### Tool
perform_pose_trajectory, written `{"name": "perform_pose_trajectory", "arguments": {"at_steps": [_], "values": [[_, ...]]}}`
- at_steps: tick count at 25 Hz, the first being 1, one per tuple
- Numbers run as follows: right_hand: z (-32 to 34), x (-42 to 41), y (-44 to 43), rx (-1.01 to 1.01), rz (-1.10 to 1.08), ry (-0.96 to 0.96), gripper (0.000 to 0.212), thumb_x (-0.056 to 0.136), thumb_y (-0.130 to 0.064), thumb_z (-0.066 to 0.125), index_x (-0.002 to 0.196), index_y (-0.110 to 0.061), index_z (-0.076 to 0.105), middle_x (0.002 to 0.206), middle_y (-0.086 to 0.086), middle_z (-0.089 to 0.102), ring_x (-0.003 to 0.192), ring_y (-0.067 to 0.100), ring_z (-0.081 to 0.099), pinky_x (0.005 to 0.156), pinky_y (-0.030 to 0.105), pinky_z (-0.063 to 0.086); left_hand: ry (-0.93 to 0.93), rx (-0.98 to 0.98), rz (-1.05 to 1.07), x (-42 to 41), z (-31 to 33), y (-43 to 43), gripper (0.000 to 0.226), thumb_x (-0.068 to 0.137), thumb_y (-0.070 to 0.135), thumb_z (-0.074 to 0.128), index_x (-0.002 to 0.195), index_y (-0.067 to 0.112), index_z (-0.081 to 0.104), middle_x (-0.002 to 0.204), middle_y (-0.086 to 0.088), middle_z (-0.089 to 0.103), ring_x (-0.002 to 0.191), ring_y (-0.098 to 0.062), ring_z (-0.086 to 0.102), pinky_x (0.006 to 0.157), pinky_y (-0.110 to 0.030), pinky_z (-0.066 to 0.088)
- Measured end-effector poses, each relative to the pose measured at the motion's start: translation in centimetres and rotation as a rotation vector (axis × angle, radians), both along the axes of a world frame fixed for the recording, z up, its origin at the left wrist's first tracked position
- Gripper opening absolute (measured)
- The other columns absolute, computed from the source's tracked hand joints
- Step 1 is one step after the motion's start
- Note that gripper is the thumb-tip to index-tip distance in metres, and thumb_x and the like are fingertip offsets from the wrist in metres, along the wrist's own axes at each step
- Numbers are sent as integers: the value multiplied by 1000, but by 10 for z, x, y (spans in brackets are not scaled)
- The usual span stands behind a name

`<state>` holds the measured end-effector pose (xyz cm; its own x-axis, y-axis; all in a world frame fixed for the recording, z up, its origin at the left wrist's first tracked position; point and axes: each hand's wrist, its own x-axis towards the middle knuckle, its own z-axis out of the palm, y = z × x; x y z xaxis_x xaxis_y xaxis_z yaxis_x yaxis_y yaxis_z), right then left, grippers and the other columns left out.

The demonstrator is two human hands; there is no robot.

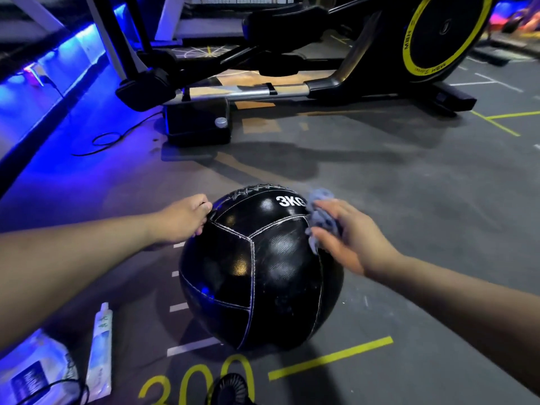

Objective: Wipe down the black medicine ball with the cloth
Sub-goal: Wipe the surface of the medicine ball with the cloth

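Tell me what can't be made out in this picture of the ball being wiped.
Head view:
Ball: far side and underside hidden by its own bulk.
Cloth: blurred, partly covered by the right hand.
Left hand: fingertips hidden behind the ball.
Packet: cut off by the bottom-left edge, print blurred.
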<state>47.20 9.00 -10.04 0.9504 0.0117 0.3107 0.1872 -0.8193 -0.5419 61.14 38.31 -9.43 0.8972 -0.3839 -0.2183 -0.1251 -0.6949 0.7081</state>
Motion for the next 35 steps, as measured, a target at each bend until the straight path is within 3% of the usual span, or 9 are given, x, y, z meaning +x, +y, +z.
{"name": "perform_pose_trajectory", "arguments": {"at_steps": [2, 4, 7, 10, 15, 19, 25, 30, 35], "values": [[-9, -4, -9, 90, -185, 81, 33, 82, -24, 71, 114, -15, 66, 111, 1, 68, 107, 22, 63, 86, 6, 35, 0, 22, 7, -1, -3, 0, 28, 103, 21, 33, 79, 12, 43, 65, -3, 46, 57, -17, 45, 58, -30, 36], [-16, -11, 4, 48, -142, -44, 41, 81, -24, 69, 120, -14, 64, 120, 0, 64, 116, 21, 60, 99, 7, 34, -31, 82, 12, 0, -6, 1, 29, 102, 25, 34, 79, 13, 45, 65, -7, 50, 60, -20, 45, 62, -34, 36], [-14, -16, 44, -218, 296, -222, 46, 87, -22, 64, 131, -11, 57, 139, 11, 54, 133, 28, 46, 114, 34, 33, -86, 182, 53, 9, -13, 11, 33, 93, 45, 33, 78, 20, 46, 70, -9, 58, 67, -25, 51, 71, -40, 45], [-10, -22, 75, -641, 638, -280, 47, 96, -24, 43, 143, -22, 40, 149, 2, 45, 137, 31, 40, 98, 52, 48, -95, 239, 59, 14, -18, 20, 34, 84, 55, 27, 78, 28, 46, 73, -7, 62, 73, -29, 57, 81, -42, 48], [5, 6, 71, -545, 363, -60, 70, 84, -44, 47, 148, -24, 29, 159, 2, 25, 145, 28, 28, 115, 52, 25, -204, 231, 165, 13, -12, 15, 19, 98, 35, 41, 102, 20, 52, 104, -13, 60, 96, -32, 57, 82, -39, 45], [20, 33, 57, -298, 283, 46, 77, 76, -40, 72, 144, -19, 42, 156, 13, 28, 144, 29, 29, 117, 42, 26, -539, 187, -243, -4, 20, -1, 68, 87, 57, 47, 146, 28, 32, 149, 2, 31, 135, -19, 38, 113, -48, 33], [27, 79, 47, -123, 84, 8, 65, 75, -33, 75, 133, -13, 54, 141, 9, 50, 132, 23, 46, 111, 25, 33, -280, 516, -513, -15, 25, -24, 154, 48, 82, 71, 147, 22, -31, 155, 16, -29, 143, -1, -18, 119, -51, -8], [-7, 37, 61, -452, 318, -291, 52, 78, -23, 55, 127, -6, 61, 136, 19, 56, 126, 33, 50, 105, 44, 40, -334, 525, -472, 13, 22, -29, 161, 33, 82, 76, 151, 25, -16, 162, 10, -11, 150, -10, 0, 120, -55, 10], [-40, -9, 49, -898, 695, -335, 42, 100, -17, 28, 136, -21, 49, 148, 10, 45, 134, 39, 43, 105, 55, 38, -410, 510, -514, 15, 20, -19, 158, 33, 78, 79, 153, 18, -4, 163, 4, -1, 148, -14, 13, 119, -30, 20]]}}
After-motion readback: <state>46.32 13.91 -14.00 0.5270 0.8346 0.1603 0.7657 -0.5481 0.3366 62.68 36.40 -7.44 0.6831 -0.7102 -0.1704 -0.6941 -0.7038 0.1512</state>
